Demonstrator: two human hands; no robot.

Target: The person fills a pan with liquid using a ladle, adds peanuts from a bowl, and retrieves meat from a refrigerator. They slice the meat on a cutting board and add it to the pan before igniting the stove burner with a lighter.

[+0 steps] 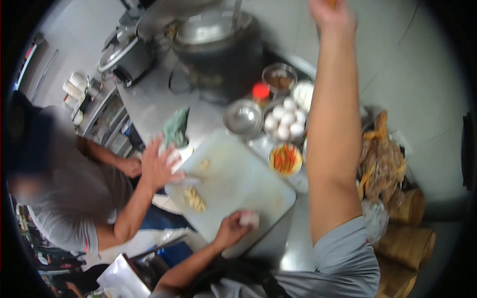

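My left hand [233,230] is closed over the near edge of a pale cutting board [238,174], pinching a small whitish piece [250,220] that is too blurred to name. A heap of chopped pale-yellow pieces [195,199], perhaps garlic, lies on the board, with a few more bits [204,163] beyond. My right arm stretches far up past the bowls, and my right hand [334,16] is cut off by the top edge. Its fingers are curled by something orange-brown [332,2], mostly out of view.
A co-worker's spread hand [158,166] hovers at the board's left edge, near a green cloth [175,127]. Beyond stand a steel bowl [242,118], eggs [284,119], a bowl of red and yellow strips [285,159], a red-lidded jar [261,92] and a large pot [218,59].
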